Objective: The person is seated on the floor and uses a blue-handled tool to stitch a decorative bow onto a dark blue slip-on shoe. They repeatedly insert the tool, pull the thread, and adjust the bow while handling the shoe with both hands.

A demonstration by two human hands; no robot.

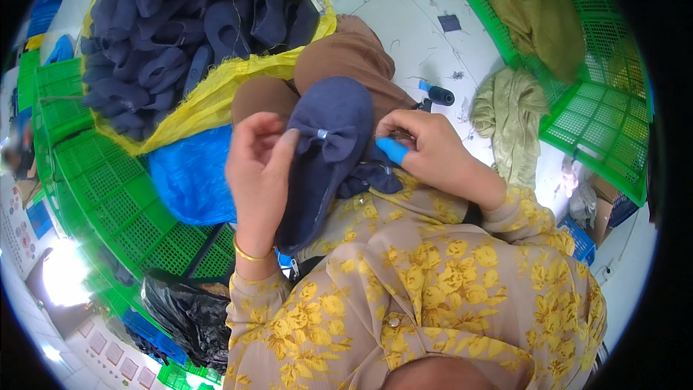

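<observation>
Fingers of the left hand (258, 162) loosely curled, thumb tip at the left edge of the bow (341, 146), small gap to the index; cannot tell how firm on the slipper. Fingers of the right hand (437, 155) bent in close to the blue-wrapped thumb (392, 149); cannot tell whether pinching anything.

Dark blue slipper (339, 97) between both sets of fingers, over the lap, toe pointing away past them, heel down beside the left wrist. Shiny ornament (322, 133) on the bow's knot, just right of the left thumb tip.

Probably light, soft, pliable; fuzzy-looking, so hardly slippery. Sole likely stiffer than upper. Best taken by the side edge or sole, sparing bow and ornament, likely the weakest parts.

Just below the right fingers, bunched dark fabric (372, 179), hard to separate from the slipper's side. Beyond the left fingers, yellow sack (224, 79) heaped with similar slippers (166, 68). Left of them, blue plastic bag (191, 173). Beyond the right fingers, black cylinder (441, 96) on the floor.

Hidden: slipper's underside, inner side of the right fingertips. Green crates (108, 195) far left, cut off by the fisheye rim.
</observation>
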